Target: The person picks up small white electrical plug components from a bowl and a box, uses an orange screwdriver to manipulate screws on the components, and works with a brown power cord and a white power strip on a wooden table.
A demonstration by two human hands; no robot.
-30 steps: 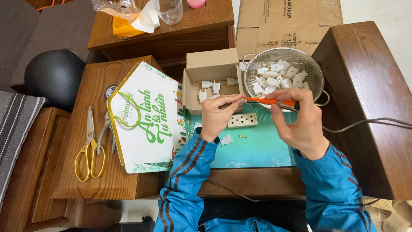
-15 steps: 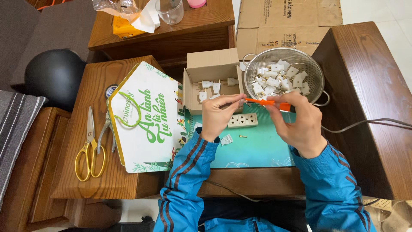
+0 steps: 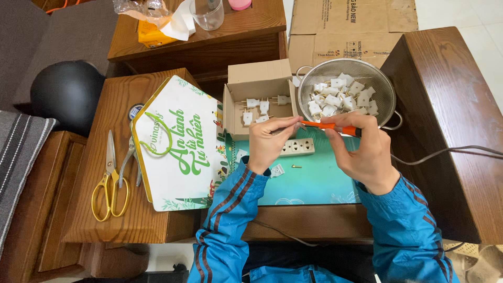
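Note:
My right hand (image 3: 361, 149) grips an orange-handled screwdriver (image 3: 327, 126) held level, its tip pointing left. My left hand (image 3: 268, 141) is closed on a small part at the screwdriver's tip; the part is mostly hidden by my fingers. Both hands hover above a white power strip (image 3: 297, 147) lying on a teal mat (image 3: 314, 181). A loose white piece (image 3: 276, 170) and a small brass screw (image 3: 296, 166) lie on the mat below my left hand.
A small cardboard box (image 3: 259, 97) holding a few white plugs stands behind my hands. A metal colander (image 3: 348, 91) with several white plugs is to its right. Yellow scissors (image 3: 110, 178) and pliers (image 3: 128, 162) lie left, beside a green-and-white house-shaped card (image 3: 178, 144). A black helmet (image 3: 65, 94) sits far left.
Both hands stay together over the power strip, shifted only slightly. The screwdriver stays level at the part in my left hand.

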